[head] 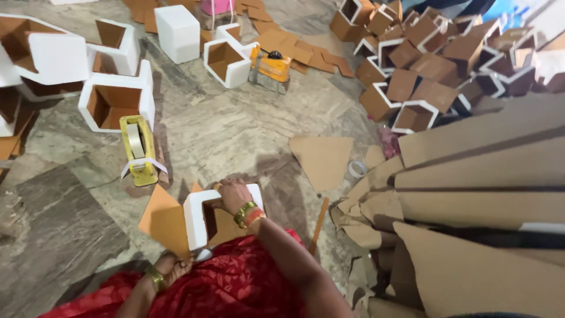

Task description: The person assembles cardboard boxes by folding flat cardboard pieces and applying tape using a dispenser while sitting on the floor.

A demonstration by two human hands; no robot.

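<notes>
Both hands are being kept on a half-made cardboard box (203, 215), which is lying on the red patterned cloth (247, 282) and the stone floor (235, 129) just in front of the person. Its top edge is being pressed by the right hand (234, 195), fingers curled over the white rim, gold and red bangles being worn at the wrist. Its lower corner is being pinched by the left hand (172, 268), where a flat brown flap (165, 222) is sticking out at an angle. White smooth facing outside and raw brown board inside are being shown by the box. A yellow tape dispenser (137, 150) is standing near it, a strip of pale tape hanging loose. Finished square boxes (115, 97), white outside, brown within, are being kept further left. A heap of similar boxes (429, 65) is piled at the far right. Flat brown cardboard sheets (482, 194) are being stacked in overlapping layers at the right, and a kite-shaped cut piece (322, 158) is lying on the veined grey floor.
</notes>
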